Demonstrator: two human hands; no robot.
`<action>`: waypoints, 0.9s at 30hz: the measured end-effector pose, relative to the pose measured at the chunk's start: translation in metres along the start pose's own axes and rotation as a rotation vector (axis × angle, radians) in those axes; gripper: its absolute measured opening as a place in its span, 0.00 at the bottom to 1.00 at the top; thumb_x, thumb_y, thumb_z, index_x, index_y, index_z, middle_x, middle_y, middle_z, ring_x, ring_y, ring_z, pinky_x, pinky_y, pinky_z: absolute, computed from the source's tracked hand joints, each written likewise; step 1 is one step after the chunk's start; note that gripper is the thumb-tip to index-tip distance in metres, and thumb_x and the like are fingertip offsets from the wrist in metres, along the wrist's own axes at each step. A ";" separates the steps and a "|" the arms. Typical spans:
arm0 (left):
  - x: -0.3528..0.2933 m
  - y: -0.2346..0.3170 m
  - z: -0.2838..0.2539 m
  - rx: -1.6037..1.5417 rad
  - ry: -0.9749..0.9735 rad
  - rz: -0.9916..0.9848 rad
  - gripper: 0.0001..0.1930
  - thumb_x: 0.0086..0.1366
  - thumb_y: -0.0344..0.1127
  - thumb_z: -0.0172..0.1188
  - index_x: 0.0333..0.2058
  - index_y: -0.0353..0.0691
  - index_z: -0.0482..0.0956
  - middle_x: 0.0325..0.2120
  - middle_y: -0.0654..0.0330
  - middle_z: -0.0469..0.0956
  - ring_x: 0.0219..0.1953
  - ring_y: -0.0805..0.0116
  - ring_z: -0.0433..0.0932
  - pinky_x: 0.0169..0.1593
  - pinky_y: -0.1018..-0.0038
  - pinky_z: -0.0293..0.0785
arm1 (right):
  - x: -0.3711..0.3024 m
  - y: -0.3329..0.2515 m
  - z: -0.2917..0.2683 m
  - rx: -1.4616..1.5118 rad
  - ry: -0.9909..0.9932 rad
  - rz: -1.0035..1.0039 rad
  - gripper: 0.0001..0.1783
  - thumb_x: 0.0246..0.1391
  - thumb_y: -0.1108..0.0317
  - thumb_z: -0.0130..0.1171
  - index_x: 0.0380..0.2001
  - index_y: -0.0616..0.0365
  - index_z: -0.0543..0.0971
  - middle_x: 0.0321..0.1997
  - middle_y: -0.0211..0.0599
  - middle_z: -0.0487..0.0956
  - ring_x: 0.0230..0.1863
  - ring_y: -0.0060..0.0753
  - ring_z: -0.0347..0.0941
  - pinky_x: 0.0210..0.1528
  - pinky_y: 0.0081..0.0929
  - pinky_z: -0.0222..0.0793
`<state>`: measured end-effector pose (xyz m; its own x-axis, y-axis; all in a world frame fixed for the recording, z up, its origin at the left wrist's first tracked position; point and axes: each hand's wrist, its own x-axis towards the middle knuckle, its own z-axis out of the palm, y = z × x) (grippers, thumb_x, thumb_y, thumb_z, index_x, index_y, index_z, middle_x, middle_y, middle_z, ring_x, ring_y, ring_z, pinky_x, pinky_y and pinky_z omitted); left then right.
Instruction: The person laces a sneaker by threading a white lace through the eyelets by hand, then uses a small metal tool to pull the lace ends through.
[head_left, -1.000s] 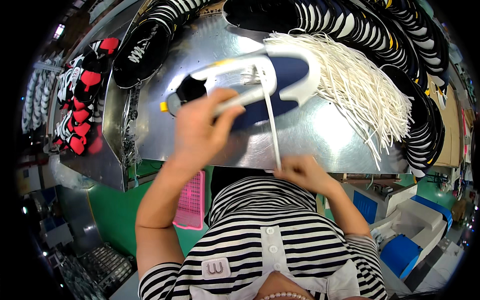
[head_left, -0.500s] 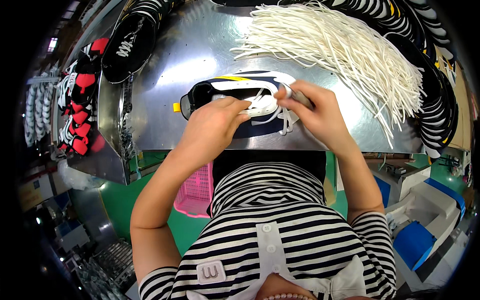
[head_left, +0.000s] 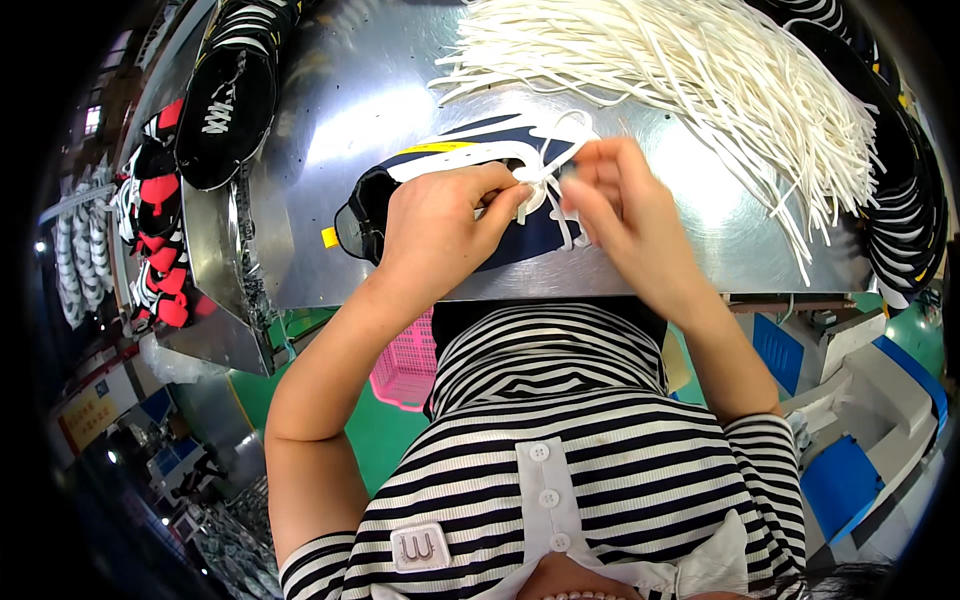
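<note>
Seen from the head camera, a navy-blue low shoe with a white stripe and yellow trim [head_left: 470,205] is laid on its side on the shiny sheet-metal table [head_left: 330,120], close to the near edge, its opening turned to the person's left. The left hand [head_left: 440,225] is pressed over the middle of the shoe, fingers curled, with the thumb and forefinger pinched on the flat white lace [head_left: 545,185]. The right hand [head_left: 620,215] is held just beside it — fingers bent and closed on the same lace, the two hands almost touching above the shoe's tongue. A loop of the lace is seen standing up behind the fingertips.

Farther back on the table a big loose heap of flat white laces [head_left: 680,75] is spread, fanning toward the right. Black shoes with white stripes [head_left: 905,215] are ranked along the right rim, and a black shoe [head_left: 225,105] is set at the left corner. Red-and-black shoes [head_left: 155,240] are stacked beyond the left edge. Under the table a pink plastic mesh basket [head_left: 405,365] is placed on the green floor — its contents cannot be made out.
</note>
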<state>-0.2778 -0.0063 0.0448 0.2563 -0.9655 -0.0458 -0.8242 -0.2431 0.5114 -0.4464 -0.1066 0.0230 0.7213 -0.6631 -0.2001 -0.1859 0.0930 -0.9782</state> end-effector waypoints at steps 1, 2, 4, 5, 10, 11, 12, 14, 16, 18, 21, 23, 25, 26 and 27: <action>0.001 0.000 0.002 -0.015 0.023 0.011 0.08 0.61 0.37 0.65 0.32 0.39 0.84 0.19 0.57 0.79 0.19 0.66 0.77 0.26 0.74 0.70 | -0.010 0.003 0.000 -0.017 -0.020 -0.026 0.15 0.60 0.69 0.59 0.45 0.64 0.68 0.32 0.48 0.81 0.35 0.41 0.82 0.37 0.31 0.74; 0.002 -0.001 0.004 -0.030 0.046 0.021 0.07 0.61 0.36 0.65 0.32 0.38 0.84 0.19 0.57 0.79 0.19 0.67 0.77 0.26 0.75 0.70 | -0.018 0.009 0.000 -0.035 -0.040 -0.051 0.14 0.61 0.69 0.59 0.44 0.64 0.68 0.32 0.48 0.81 0.34 0.40 0.82 0.37 0.31 0.74; 0.004 -0.003 0.007 -0.046 0.072 0.037 0.08 0.61 0.36 0.65 0.31 0.37 0.83 0.19 0.57 0.79 0.19 0.68 0.77 0.26 0.75 0.70 | -0.025 0.018 0.004 -0.051 -0.050 -0.076 0.12 0.61 0.70 0.57 0.44 0.64 0.69 0.31 0.48 0.81 0.33 0.42 0.81 0.36 0.33 0.73; 0.004 -0.003 0.007 -0.045 0.077 0.039 0.08 0.61 0.35 0.65 0.31 0.36 0.83 0.19 0.57 0.79 0.19 0.69 0.77 0.26 0.75 0.70 | -0.025 0.021 0.005 -0.088 -0.046 -0.089 0.12 0.61 0.70 0.57 0.44 0.64 0.69 0.30 0.48 0.81 0.32 0.44 0.81 0.36 0.33 0.73; 0.005 -0.002 0.008 -0.059 0.089 0.019 0.08 0.61 0.35 0.65 0.29 0.34 0.82 0.18 0.57 0.79 0.19 0.70 0.76 0.26 0.76 0.70 | -0.019 0.023 0.003 -0.239 -0.038 -0.157 0.12 0.59 0.69 0.58 0.42 0.63 0.70 0.30 0.48 0.81 0.32 0.50 0.80 0.35 0.39 0.72; 0.005 -0.003 0.008 -0.056 0.093 0.024 0.09 0.61 0.35 0.65 0.29 0.34 0.82 0.18 0.57 0.78 0.18 0.71 0.76 0.26 0.76 0.69 | -0.018 0.022 0.003 -0.261 -0.040 -0.167 0.12 0.59 0.69 0.58 0.42 0.63 0.70 0.30 0.48 0.81 0.32 0.50 0.79 0.35 0.40 0.72; 0.005 -0.003 0.009 -0.053 0.097 0.030 0.09 0.61 0.35 0.65 0.29 0.34 0.82 0.17 0.57 0.78 0.18 0.71 0.76 0.25 0.75 0.69 | -0.018 0.022 0.003 -0.272 -0.043 -0.150 0.13 0.59 0.69 0.58 0.42 0.63 0.70 0.30 0.48 0.81 0.32 0.50 0.79 0.35 0.40 0.72; 0.006 -0.001 0.005 -0.073 0.031 -0.012 0.08 0.60 0.36 0.66 0.30 0.37 0.82 0.19 0.57 0.79 0.21 0.63 0.78 0.27 0.71 0.72 | -0.016 0.021 0.003 -0.293 -0.049 -0.116 0.13 0.59 0.69 0.58 0.43 0.63 0.69 0.29 0.47 0.81 0.31 0.50 0.79 0.36 0.41 0.72; 0.004 -0.003 0.002 -0.192 -0.048 -0.019 0.08 0.59 0.34 0.66 0.33 0.36 0.82 0.23 0.55 0.81 0.25 0.59 0.80 0.31 0.69 0.74 | -0.015 0.022 0.005 -0.386 -0.024 -0.137 0.13 0.59 0.69 0.57 0.43 0.63 0.68 0.28 0.47 0.81 0.31 0.51 0.79 0.34 0.42 0.72; -0.002 -0.010 0.000 -0.407 -0.136 0.005 0.10 0.57 0.29 0.66 0.38 0.34 0.81 0.28 0.52 0.82 0.31 0.58 0.82 0.37 0.69 0.77 | -0.016 0.020 0.008 -0.489 0.003 -0.140 0.14 0.59 0.69 0.57 0.44 0.63 0.67 0.27 0.48 0.81 0.30 0.52 0.79 0.33 0.42 0.72; -0.012 -0.005 0.002 -0.403 -0.139 -0.017 0.15 0.56 0.23 0.64 0.43 0.31 0.78 0.34 0.49 0.82 0.38 0.56 0.83 0.45 0.69 0.78 | -0.014 0.013 0.026 -0.654 0.050 -0.114 0.15 0.60 0.69 0.56 0.44 0.63 0.66 0.26 0.48 0.81 0.28 0.53 0.79 0.30 0.43 0.72; -0.014 -0.005 0.007 -0.366 -0.090 -0.011 0.14 0.56 0.22 0.62 0.43 0.31 0.78 0.36 0.49 0.82 0.38 0.56 0.83 0.45 0.69 0.78 | -0.007 0.013 0.045 -0.761 0.096 -0.087 0.14 0.60 0.68 0.56 0.44 0.61 0.65 0.24 0.49 0.80 0.26 0.55 0.78 0.28 0.45 0.71; -0.017 -0.007 0.010 -0.341 -0.012 -0.002 0.14 0.56 0.22 0.63 0.43 0.32 0.78 0.36 0.50 0.82 0.39 0.56 0.83 0.45 0.69 0.78 | 0.001 0.026 0.058 -0.765 0.234 -0.293 0.15 0.60 0.67 0.55 0.44 0.63 0.65 0.25 0.52 0.79 0.25 0.57 0.77 0.28 0.48 0.71; -0.016 -0.007 0.011 -0.308 0.026 0.085 0.14 0.56 0.22 0.61 0.43 0.34 0.79 0.35 0.51 0.81 0.36 0.56 0.82 0.40 0.68 0.78 | -0.001 0.030 0.055 -0.718 0.212 -0.242 0.15 0.61 0.66 0.55 0.45 0.63 0.65 0.26 0.52 0.80 0.27 0.57 0.78 0.29 0.47 0.72; -0.020 -0.009 0.008 -0.251 0.003 0.119 0.15 0.56 0.21 0.61 0.44 0.34 0.79 0.34 0.52 0.81 0.35 0.57 0.81 0.39 0.70 0.76 | -0.001 0.025 0.052 -0.670 0.180 -0.198 0.15 0.61 0.66 0.55 0.45 0.62 0.66 0.27 0.51 0.80 0.28 0.56 0.78 0.31 0.46 0.73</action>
<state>-0.2797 0.0143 0.0347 0.1670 -0.9855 0.0301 -0.6976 -0.0965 0.7100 -0.4173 -0.0651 -0.0038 0.6735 -0.7377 0.0463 -0.4737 -0.4789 -0.7391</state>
